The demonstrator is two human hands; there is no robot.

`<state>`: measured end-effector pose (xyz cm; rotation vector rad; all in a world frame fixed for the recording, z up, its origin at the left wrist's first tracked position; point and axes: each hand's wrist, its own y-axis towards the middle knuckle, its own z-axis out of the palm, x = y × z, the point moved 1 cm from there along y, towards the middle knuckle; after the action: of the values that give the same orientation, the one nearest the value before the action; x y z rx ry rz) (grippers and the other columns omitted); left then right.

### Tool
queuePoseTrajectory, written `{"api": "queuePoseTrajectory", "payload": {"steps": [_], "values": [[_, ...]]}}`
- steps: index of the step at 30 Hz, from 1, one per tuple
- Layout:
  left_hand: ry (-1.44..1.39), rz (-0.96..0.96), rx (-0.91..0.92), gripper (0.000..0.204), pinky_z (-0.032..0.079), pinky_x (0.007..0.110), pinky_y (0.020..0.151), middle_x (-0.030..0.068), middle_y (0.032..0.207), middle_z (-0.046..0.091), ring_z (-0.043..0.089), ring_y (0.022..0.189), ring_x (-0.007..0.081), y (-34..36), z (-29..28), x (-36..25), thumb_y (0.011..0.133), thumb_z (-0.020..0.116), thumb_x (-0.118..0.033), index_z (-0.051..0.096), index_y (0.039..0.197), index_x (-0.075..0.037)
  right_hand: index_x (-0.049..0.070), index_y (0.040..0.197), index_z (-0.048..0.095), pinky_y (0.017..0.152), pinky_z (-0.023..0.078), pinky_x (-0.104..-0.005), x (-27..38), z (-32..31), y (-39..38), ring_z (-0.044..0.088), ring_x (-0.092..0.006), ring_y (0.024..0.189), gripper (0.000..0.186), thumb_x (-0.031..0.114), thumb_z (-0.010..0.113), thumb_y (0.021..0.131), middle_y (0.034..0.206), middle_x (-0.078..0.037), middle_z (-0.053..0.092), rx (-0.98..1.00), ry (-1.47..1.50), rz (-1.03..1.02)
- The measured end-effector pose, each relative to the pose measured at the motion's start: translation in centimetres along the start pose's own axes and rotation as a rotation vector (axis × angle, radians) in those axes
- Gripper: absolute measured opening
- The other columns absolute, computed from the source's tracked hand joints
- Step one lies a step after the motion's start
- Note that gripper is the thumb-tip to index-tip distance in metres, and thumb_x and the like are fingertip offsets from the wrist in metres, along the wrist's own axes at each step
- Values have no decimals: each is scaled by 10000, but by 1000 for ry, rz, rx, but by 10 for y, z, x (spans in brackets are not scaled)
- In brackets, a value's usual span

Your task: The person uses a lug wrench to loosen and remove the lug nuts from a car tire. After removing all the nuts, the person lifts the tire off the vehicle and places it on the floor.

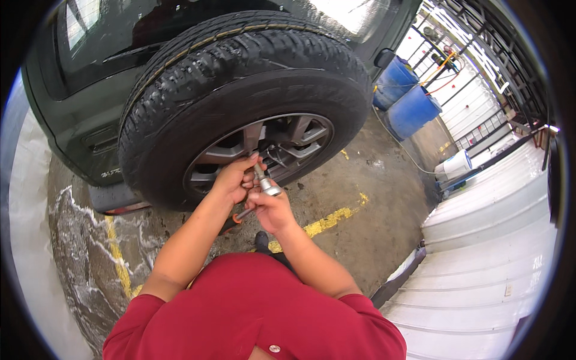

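Note:
Both my hands are together in front of a spare wheel (240, 60) mounted on the back of a dark green vehicle (78, 135). Between them is a socket wrench (270, 189) with a silver socket end and a narrower metal shaft; a black and orange handle (231, 222) sticks out below, toward my left forearm. My left hand (233, 179) is closed, its fingertips pinching the shaft's upper end close to the rim (225, 155). My right hand (273, 211) is closed around the wrench's lower part. Whether the shaft touches the wheel's hub, I cannot tell.
Blue barrels (413, 111) stand at the back right, with hoses above and a white bucket (457, 162) nearer. White corrugated panels (480, 252) line the right side. The concrete floor (378, 222) looks wet, with yellow painted lines and foam at left.

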<state>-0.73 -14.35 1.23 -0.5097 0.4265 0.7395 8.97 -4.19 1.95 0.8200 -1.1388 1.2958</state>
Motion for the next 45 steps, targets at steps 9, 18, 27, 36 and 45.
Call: {"api": "queuePoseTrajectory", "payload": {"steps": [9,18,27,36,45], "values": [[110,98,-136,197,301,189,403,51,807,630,387,460,45,-13,1,-4,921,617,-237,588,968,-48,34,961,574,751,413,-437,38,8,-7,597,-355,809,351,54,678,627,849,-132,628,-88,-1359,-579],[-78,55,-9,222,300,208,415,82,860,638,349,454,55,3,-3,3,938,582,-229,572,1008,-19,-3,1019,521,637,479,-314,2,7,2,555,-165,650,286,-46,627,757,776,-54,583,91,345,14],[-97,52,-57,190,304,195,448,69,895,646,376,481,48,9,-11,4,935,591,-226,599,1006,-50,-1,1021,570,726,462,-432,31,9,-10,597,-270,742,353,38,663,682,820,-112,612,-72,-757,-420],[-22,57,-48,214,300,202,420,64,963,651,357,471,48,-5,-6,-6,960,542,-233,592,1029,-37,22,1073,587,685,450,-402,31,10,-13,594,-286,692,388,51,646,691,774,-116,622,-164,-1134,-484],[-339,250,-97,292,288,197,428,20,959,675,346,478,51,9,4,20,965,468,-207,592,1123,5,49,1095,613,707,445,-431,11,-15,-30,596,-341,752,480,64,657,618,783,-136,623,-134,-1191,-605]]}}
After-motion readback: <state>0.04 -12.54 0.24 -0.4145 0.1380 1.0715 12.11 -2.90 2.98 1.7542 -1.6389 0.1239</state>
